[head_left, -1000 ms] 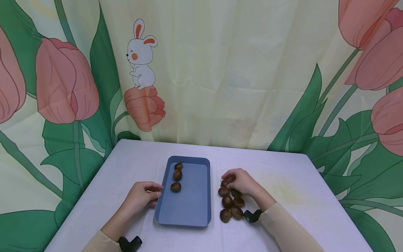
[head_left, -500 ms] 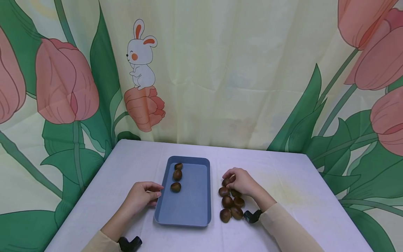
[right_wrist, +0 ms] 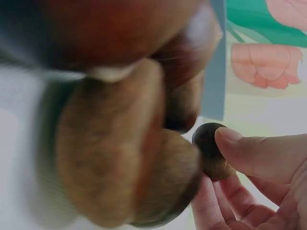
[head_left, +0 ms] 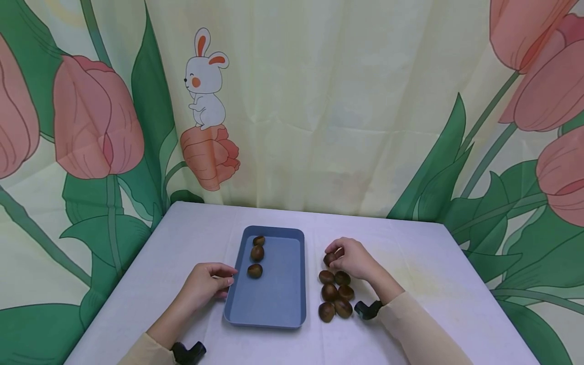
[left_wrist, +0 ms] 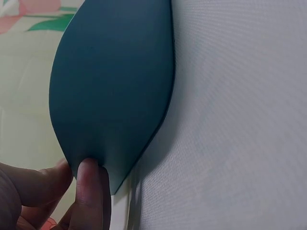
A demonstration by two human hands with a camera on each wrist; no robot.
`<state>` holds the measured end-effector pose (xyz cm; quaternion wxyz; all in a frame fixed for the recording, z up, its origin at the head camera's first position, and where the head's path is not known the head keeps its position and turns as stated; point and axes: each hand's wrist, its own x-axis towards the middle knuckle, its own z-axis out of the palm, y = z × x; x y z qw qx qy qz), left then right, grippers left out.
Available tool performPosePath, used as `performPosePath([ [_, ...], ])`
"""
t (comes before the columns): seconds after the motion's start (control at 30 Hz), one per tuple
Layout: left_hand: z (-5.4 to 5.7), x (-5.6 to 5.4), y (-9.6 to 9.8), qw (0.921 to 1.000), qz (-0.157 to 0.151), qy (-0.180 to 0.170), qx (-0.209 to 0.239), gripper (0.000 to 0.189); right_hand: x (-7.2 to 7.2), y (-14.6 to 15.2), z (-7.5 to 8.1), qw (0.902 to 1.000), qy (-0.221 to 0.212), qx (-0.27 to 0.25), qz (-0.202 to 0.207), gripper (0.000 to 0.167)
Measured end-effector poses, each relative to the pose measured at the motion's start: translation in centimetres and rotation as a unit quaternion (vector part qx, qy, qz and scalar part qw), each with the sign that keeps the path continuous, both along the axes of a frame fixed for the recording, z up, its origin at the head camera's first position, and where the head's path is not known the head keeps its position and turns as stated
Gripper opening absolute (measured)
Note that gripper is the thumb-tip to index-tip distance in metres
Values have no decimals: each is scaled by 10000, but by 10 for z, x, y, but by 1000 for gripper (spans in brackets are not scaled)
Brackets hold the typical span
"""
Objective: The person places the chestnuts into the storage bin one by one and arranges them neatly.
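We seem mid-pick: just right of lower centre, our right hand (head_left: 352,258) pinches a chestnut (head_left: 329,260); our left hand (head_left: 204,285) grips the tray's (head_left: 280,299) left edge. Lifting calls for a firm pinch.

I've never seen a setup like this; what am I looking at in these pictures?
There's no robot here, just a person's two bare hands. The wide picture comes from a camera on the head; the close-ups come from one on each wrist, probably the small black devices there. On a white cloth sits a blue-grey tray with three chestnuts inside, and six loose chestnuts lie to its right. The left hand holds the tray's edge. The right hand pinches another chestnut between thumb and fingers.
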<state>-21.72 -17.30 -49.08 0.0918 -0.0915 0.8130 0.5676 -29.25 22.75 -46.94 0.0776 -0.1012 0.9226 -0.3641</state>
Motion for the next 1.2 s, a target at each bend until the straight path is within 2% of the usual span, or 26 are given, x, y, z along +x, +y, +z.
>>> performPosePath([
  [0.3,0,0,0,10000,-13,16,-10,20,4,-14,17,9998,107,-168,98,27],
  [0.5,0,1,0,10000,-27,41,10,20,10,-35,26,9979,242,-437,416,27],
  [0.8,0,1,0,10000,-28,45,15,20,16,-73,31,9921,330,-748,954,29],
  [1.2,1,0,0,10000,-21,-14,-7,21,21,-126,34,9863,332,-655,1476,29],
])
